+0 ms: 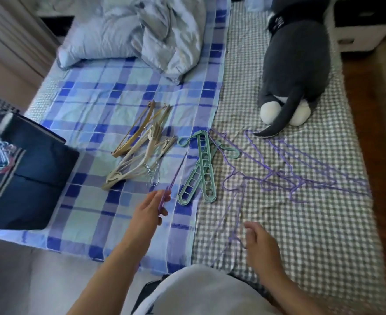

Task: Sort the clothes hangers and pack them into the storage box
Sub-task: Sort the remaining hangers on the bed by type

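My left hand pinches one purple wire hanger, lifted edge-on. My right hand curls on another lying beneath it; grip unclear. More purple hangers sprawl beyond my right. The storage box sits far left. Best stack hooks aligned, one direction, before carrying over.

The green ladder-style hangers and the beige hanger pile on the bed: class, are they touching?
Apart. The head view shows the green ladder-style hangers and the beige hanger pile separated by a strip of blue plaid sheet.
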The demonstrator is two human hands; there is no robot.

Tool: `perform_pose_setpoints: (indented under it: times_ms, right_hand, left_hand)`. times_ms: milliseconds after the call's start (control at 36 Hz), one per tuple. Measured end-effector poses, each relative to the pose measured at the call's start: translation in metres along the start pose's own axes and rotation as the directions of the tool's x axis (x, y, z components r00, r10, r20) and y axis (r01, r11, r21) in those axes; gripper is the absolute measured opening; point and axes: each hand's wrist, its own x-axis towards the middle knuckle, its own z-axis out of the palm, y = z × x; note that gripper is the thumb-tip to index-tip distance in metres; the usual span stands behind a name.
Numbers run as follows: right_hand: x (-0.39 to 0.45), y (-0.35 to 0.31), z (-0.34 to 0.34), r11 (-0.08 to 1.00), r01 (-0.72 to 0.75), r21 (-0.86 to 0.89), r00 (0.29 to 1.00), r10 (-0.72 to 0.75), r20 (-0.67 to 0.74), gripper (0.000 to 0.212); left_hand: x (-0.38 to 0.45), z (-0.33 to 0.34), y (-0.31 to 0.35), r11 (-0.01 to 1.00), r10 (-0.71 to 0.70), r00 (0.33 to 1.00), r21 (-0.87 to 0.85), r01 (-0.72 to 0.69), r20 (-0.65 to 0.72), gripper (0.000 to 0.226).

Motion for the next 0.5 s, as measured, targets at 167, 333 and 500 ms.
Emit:
perform_pose_setpoints:
  times_ms: [167, 333, 500]
  right_hand:
    - [-0.012, -0.071, -0.042, 0.967, 0.212, 0.141, 0.975, -0.219, 0.038, 0.024]
    - [-0.013, -0.13, -0.049, 0.908, 0.268, 0.322, 0.955, -0.295, 0.037, 0.028]
    - [-0.011, -0.141, -0.031, 0.889, 0.258, 0.378, 0.959, -0.285, 0.016, 0.019]
  left_hand:
    - [-0.003, 0.043, 0.02, 0.993, 0.061, 0.978, 0.092, -0.08, 0.199, 0.028]
    - [-0.011, 0.081, 0.028, 0.976, 0.083, 0.932, 0.159, -0.147, 0.353, 0.023]
    - [-0.009, 0.081, 0.027, 0.998, 0.033, 0.917, 0.035, -0.051, 0.397, 0.02]
